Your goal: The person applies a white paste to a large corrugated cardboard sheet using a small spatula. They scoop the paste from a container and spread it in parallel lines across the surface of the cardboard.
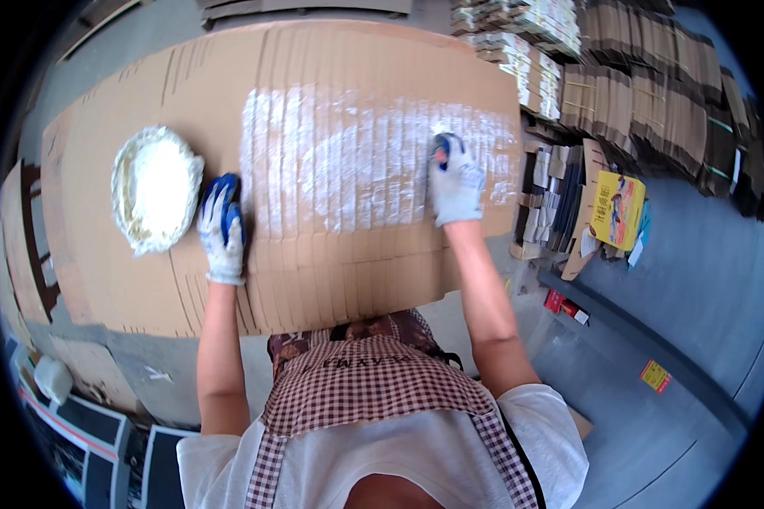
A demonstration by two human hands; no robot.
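Cardboard (314, 263), white-streaked, beneath curled right hand (457, 178), grip unclear, and straight-fingered left hand (223, 231), stacks (641, 97) beyond

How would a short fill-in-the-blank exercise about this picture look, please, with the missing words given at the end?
1. The left hand is on the ____ side of the bowl.
2. The right hand is at a shiny patch on the cardboard, whose bare surface is ____ in colour.
3. The contents of the bowl are ____ in colour.
4. The person's apron has a ____ pattern.

Missing words: right; brown; white; checked.
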